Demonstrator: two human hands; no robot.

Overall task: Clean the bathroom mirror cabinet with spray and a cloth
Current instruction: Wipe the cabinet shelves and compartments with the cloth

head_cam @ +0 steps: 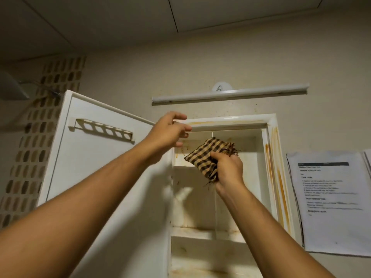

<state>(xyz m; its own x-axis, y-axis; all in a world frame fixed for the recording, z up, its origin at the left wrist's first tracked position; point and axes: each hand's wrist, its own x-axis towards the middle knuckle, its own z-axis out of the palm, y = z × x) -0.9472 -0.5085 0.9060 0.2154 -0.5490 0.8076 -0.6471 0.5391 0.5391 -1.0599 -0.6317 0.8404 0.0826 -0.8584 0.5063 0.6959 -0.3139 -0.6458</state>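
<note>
In front of the open white wall cabinet (pixel 269 157), the right hand (pixel 227 169) is closed around a folded tan-and-black checked cloth (pixel 204 155), holding it up before the cabinet's top compartment; whether the cloth touches the back wall cannot be told. The left hand (pixel 170 130) reaches toward the cabinet's upper left corner, fingers loosely spread with nothing in its grip, and it is slightly blurred. The white door (pixel 104 157) stands swung out to the left, a slotted white plastic rack (pixel 103 129) fixed on its inner face; its mirror side is hidden. Orange-brown stains streak the frame's top and right edge and the shelves. A white tube light (pixel 230 94) sits on the wall above. Printed paper sheets (pixel 329 203) hang to the right, their text too small to read, the far sheet cut off by the edge.
</note>
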